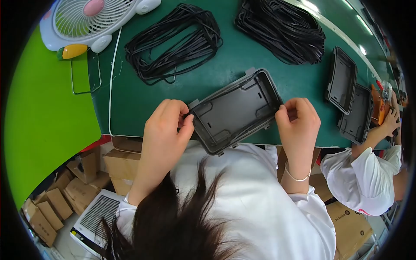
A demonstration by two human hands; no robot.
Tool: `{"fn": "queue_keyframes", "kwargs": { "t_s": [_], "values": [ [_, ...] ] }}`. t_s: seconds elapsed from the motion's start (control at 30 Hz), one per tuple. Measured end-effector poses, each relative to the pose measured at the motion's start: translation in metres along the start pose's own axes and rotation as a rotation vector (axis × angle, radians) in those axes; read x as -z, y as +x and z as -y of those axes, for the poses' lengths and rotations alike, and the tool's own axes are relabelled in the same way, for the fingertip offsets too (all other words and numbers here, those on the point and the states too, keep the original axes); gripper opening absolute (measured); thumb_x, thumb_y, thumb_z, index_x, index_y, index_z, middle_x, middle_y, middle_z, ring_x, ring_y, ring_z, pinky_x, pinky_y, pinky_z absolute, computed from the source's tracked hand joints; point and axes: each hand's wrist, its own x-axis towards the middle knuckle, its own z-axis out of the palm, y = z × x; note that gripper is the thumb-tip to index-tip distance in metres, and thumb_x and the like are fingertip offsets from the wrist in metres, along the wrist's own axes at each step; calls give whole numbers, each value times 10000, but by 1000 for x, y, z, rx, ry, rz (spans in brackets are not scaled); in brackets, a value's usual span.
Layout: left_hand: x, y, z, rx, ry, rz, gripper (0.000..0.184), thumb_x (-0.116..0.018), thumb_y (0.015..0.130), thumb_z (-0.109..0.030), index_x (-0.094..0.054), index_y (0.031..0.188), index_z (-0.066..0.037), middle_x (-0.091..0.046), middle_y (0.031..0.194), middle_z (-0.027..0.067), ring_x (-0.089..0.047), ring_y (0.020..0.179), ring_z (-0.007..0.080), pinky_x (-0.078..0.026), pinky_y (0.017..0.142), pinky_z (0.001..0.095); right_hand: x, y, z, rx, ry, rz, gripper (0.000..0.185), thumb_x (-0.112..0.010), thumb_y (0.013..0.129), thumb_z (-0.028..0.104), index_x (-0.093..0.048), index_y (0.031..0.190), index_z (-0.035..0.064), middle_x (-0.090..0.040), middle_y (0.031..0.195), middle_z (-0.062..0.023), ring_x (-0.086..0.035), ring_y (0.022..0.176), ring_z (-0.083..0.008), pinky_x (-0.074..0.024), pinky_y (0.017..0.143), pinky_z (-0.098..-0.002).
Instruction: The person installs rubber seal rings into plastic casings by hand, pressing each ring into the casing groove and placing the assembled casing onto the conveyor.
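Observation:
A dark grey rectangular plastic box shell (236,115) lies tilted at the table's near edge, its hollow side up. A thin black strip seems to run along its rim. My left hand (168,123) is closed, thumb and fingers pinched at the shell's left end. At the opposite end my right hand (299,119) pinches the right rim with thumb and forefinger. Whether the fingertips grip the rim itself or the thin strip is too small to tell. Beyond the shell lie a loose coil of black rubber cord (173,43) and a thicker bundle of black cord (281,30).
Two similar shells (343,80) overlap at the right. A fan (93,19) stands at the upper left beside a green mat (47,108); a white cable (112,86) crosses the table. Another person's hand (392,121) is near an orange object at far right. Cardboard boxes (123,164) sit below.

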Motion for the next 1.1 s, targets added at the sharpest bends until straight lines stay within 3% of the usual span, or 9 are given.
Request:
{"fn": "queue_keyframes", "kwargs": {
  "t_s": [0.37,0.87,1.1],
  "values": [
    [-1,-1,-2,3,-19,-28,97,-640,779,34,-553,822,24,-554,725,76,-554,574,137,-449,505,251,-2,3,-12,-31,86,12,85,-593,674,-43,-513,688,-17,-539,641,-93,-521,509,-156,-417,475,-266],
    [-3,-1,2,13,-76,-37,77,-634,787,29,-560,808,26,-574,719,73,-573,574,126,-456,505,237,0,7,-12,-101,171,65,89,-584,686,-25,-496,682,-23,-524,627,-79,-488,526,-130,-394,487,-252],
    [-3,-2,3,78,-166,-38,68,-626,790,38,-562,814,31,-579,724,62,-578,600,101,-451,510,221,6,11,-28,-209,468,258,78,-574,782,-43,-505,778,-6,-537,689,-16,-501,588,-67,-406,525,-209]
  ]
}}
